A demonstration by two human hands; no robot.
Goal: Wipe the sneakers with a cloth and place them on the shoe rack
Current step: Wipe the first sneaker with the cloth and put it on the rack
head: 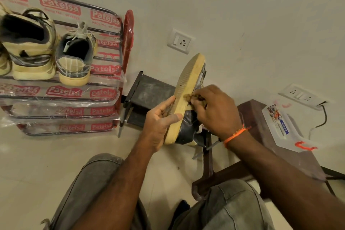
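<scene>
My left hand (161,117) grips a dark sneaker (188,87) by the heel end of its yellowish sole, sole turned toward me and toe pointing up at the wall. My right hand (216,110) pinches a small brownish cloth (188,97) against the edge of the sole near its middle. The shoe rack (119,30), a metal frame wrapped in clear plastic with red print, stands at the left. On its top shelf sit a matching dark sneaker (76,56) and a bulkier cream sneaker (29,46), heels toward me.
A dark metal stand (149,89) lies on the floor behind the held shoe. A low brown stool (250,114) at the right carries a clear plastic box (281,127). Wall sockets (180,41) and a cable are on the wall. My knees fill the bottom.
</scene>
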